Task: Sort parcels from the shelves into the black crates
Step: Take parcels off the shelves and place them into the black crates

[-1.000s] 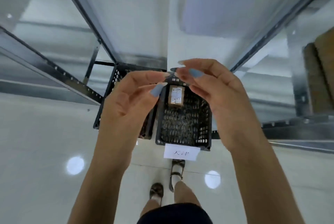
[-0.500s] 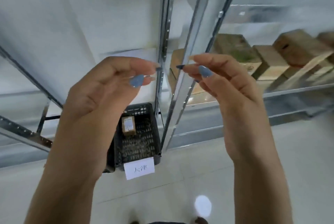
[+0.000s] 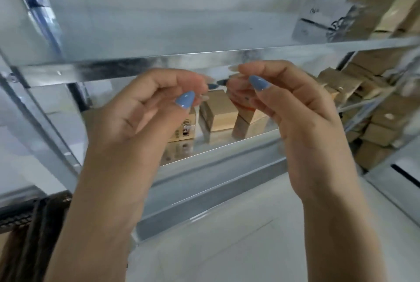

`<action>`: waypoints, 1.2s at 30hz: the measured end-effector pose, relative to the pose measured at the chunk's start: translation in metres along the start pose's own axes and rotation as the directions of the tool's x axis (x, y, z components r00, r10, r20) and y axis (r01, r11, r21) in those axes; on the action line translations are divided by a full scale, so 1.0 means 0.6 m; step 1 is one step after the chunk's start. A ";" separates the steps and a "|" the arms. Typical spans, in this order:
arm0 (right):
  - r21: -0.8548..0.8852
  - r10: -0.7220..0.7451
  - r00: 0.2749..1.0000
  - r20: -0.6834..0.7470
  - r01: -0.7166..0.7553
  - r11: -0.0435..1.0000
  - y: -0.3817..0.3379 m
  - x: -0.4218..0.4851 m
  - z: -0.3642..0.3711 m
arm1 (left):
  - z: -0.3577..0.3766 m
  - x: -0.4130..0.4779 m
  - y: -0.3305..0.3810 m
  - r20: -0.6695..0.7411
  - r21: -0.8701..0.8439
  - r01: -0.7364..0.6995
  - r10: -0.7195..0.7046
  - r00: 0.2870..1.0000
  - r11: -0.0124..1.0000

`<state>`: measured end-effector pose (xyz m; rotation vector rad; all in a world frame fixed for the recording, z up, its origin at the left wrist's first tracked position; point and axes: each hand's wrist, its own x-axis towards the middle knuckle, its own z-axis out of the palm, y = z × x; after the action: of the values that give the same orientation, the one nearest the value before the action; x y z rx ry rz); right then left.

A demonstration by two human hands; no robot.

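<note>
Both of my hands are raised side by side in front of a metal shelf. My left hand (image 3: pixel 145 113) and my right hand (image 3: pixel 288 109) have loosely curled fingers, their fingertips close together, and nothing shows between them. Behind the hands, small brown cardboard parcels (image 3: pixel 219 113) stand on the middle shelf board (image 3: pixel 227 145). A corner of a black crate (image 3: pixel 20 218) shows at the bottom left, blurred, with its inside hidden.
The upper shelf board (image 3: pixel 204 54) runs across just above my hands. Several more brown parcels (image 3: pixel 375 136) are piled at the right, and others (image 3: pixel 391 13) sit on the upper shelf by a white label. Metal uprights stand at the left. Pale floor lies below.
The view has swung up and to the right, from the black crate with one parcel in it to the shelf of parcels. My hands kept the same raised, empty pose.
</note>
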<state>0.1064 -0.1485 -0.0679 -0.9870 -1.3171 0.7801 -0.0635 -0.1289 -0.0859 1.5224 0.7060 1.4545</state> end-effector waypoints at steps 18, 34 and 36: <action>0.005 -0.068 0.968 -0.240 0.071 0.997 0.110 0.363 -0.525 | 0.522 0.444 -0.198 0.179 -0.106 -0.028 0.047 0.983 0.994; 0.191 -0.072 0.992 0.099 0.052 0.980 0.246 0.710 -0.934 | 0.921 0.710 -0.355 -0.216 -0.016 -0.026 0.022 0.976 1.000; 0.198 -0.079 0.985 0.154 0.048 0.979 0.254 0.742 -0.967 | 0.954 0.733 -0.362 -0.268 0.009 -0.040 0.041 0.963 0.999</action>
<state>0.7448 0.2353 -0.0129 -0.7353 -1.3746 0.9355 0.5967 0.2293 -0.0234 1.3625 0.8413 1.7111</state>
